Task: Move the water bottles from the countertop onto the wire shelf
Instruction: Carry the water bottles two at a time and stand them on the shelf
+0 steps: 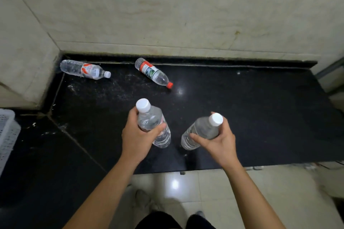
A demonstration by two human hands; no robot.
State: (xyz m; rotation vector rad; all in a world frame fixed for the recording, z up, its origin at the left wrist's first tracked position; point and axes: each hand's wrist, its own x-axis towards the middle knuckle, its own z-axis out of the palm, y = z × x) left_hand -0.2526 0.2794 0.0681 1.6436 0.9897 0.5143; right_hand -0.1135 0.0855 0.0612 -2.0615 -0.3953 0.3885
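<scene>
- The left bottle (pixel 149 117) is gripped by the left hand (pixel 137 135) and the right bottle (pixel 202 130) by the right hand (pixel 217 141), both held tilted over the countertop's (pixel 260 117) front.
- The red-capped bottle (pixel 152 72) and the corner bottle (pixel 83 69) are left lying at the countertop's back, the former's cap pointed hand-ward, nearer the left hand.
- The wire shelf is not seen.

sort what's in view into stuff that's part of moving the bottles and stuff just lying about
Part of the job: left hand holding the left-hand bottle; right hand holding the right-hand bottle; corner bottle and red-capped bottle, both lying on the countertop.
Just lying about: white basket at the left edge.
</scene>
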